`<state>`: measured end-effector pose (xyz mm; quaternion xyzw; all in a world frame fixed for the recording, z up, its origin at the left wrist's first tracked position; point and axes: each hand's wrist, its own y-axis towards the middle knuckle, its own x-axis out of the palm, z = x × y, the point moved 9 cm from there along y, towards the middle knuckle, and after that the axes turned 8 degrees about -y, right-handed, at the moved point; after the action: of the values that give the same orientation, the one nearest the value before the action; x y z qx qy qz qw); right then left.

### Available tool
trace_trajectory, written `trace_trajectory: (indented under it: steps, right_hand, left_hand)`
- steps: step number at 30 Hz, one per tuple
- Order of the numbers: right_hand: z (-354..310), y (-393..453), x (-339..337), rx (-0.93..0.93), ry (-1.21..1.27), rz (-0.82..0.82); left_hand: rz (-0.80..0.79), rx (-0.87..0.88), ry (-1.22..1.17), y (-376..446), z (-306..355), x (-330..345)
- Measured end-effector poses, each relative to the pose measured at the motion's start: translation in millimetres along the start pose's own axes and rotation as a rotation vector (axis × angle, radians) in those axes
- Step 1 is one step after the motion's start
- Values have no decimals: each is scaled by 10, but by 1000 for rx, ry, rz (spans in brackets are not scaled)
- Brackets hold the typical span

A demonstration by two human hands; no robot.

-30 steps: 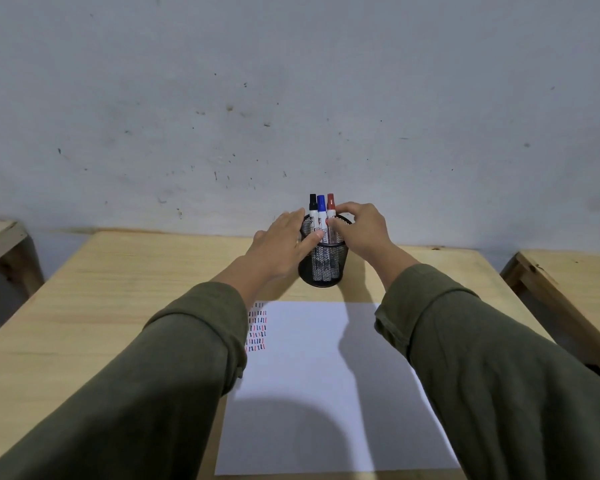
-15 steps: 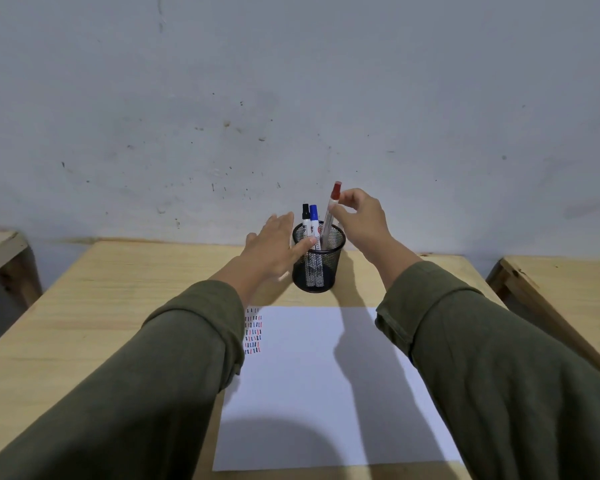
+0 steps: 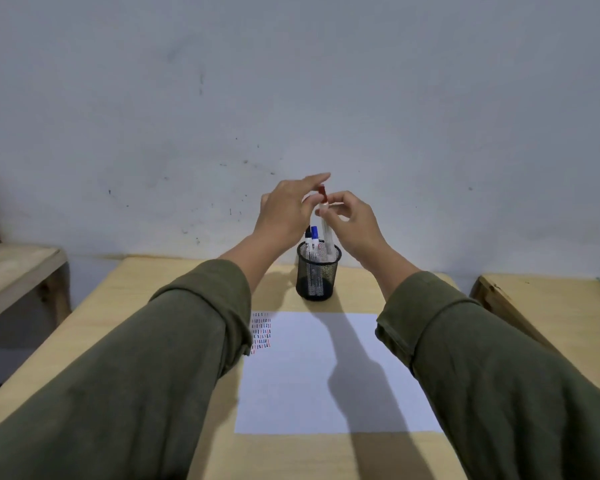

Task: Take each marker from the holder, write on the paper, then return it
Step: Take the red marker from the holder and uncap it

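Red marker (image 3: 326,233): pinched in your right hand (image 3: 352,225) above mesh holder (image 3: 317,275); left hand (image 3: 288,213), fingers spread, nearing cap for uncapping.

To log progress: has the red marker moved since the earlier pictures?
Yes. The red marker has risen, its cap now well above the mesh holder rim, pinched by the right hand.

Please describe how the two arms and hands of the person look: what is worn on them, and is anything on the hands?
Both arms wear long, loose sleeves of plain olive-green cloth, the left sleeve and the right sleeve, each ending in a folded cuff at the wrist. The left hand and right hand are bare; no gloves, rings or watch show.
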<state>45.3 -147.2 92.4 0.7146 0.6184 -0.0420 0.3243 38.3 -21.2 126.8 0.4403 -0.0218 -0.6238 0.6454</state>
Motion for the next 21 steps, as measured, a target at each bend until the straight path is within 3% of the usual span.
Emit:
trace_trajectory:
  steps: [6,12,21]
  right_hand:
    - [-128,-319,65,21,-11,-86]
    - [-128,-497,-4,93,-40,-188]
    - [-279,-646,-99,190,489,-45]
  left_hand:
    - [114,-82,-101,-287,4,-294]
    - [313,-348,-258,-626,-329,-636]
    - [207,-445,-296,-908,-411,-461]
